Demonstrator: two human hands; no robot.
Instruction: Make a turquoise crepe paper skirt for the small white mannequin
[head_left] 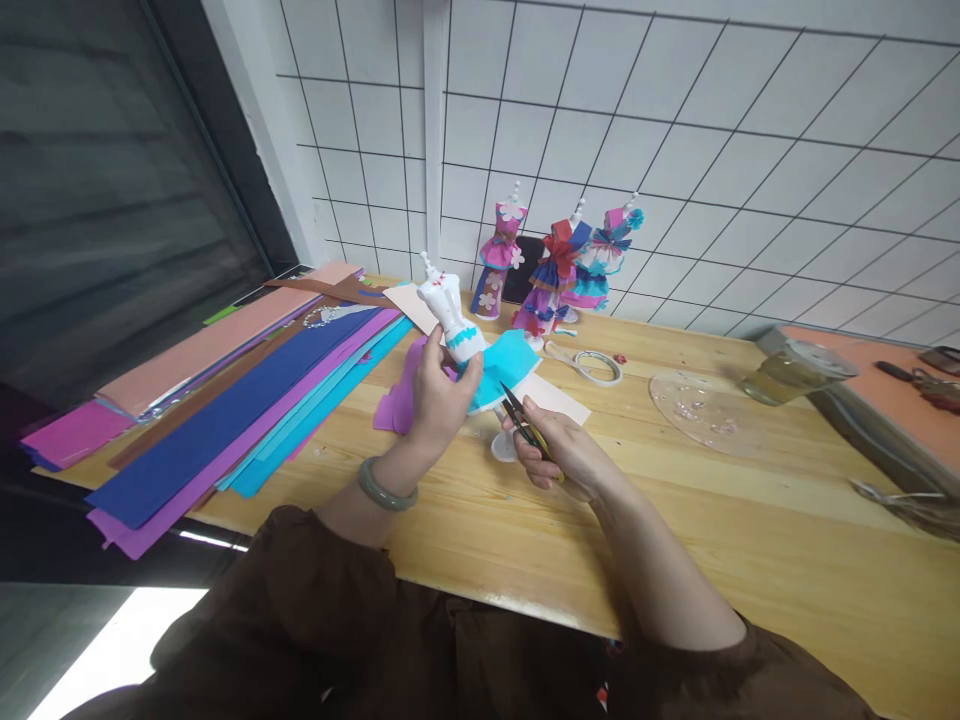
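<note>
A small white mannequin (445,306) with a turquoise band round its hips tilts to the left, its round white base low on the table. My left hand (441,388) grips it at the hips, thumb and fingers on either side. Turquoise paper (507,364) spreads out to the right of the hips, beside my left thumb. My right hand (555,447) is closed on dark scissors (527,428) with yellow on the handle. The scissor tips point up and left at the lower part of the turquoise paper.
Long coloured paper sheets (247,410) lie stacked at the left. Dressed mannequins (564,262) stand by the tiled wall. A tape roll (598,368), a clear round plate (701,412) and a cup (795,372) are to the right. Purple paper (405,392) lies behind my left hand.
</note>
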